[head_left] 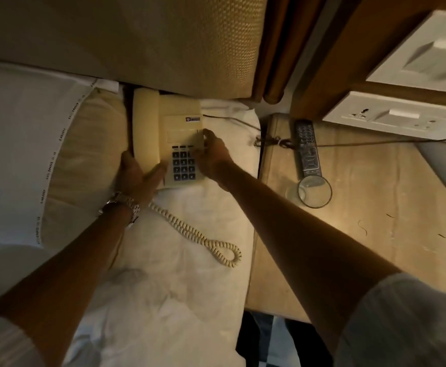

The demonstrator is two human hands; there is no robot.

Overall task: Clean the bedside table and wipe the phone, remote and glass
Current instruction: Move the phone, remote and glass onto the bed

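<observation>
A cream corded phone [175,123] rests on the white bed sheet, close to the headboard, with its handset in the cradle. My left hand [137,177] grips its left side and lower corner. My right hand [211,154] grips its right edge over the keypad. The coiled cord [203,241] trails toward me across the sheet. A dark remote [307,148] lies on the wooden bedside table [362,207]. A clear glass [313,192] stands just in front of the remote.
A pillow [18,154] lies left of the phone. The padded headboard [137,43] runs along the back. A thin phone wire [375,141] crosses the table to the wall. A socket panel [401,115] hangs above the table's far right. Small dark specks dot the table's right side.
</observation>
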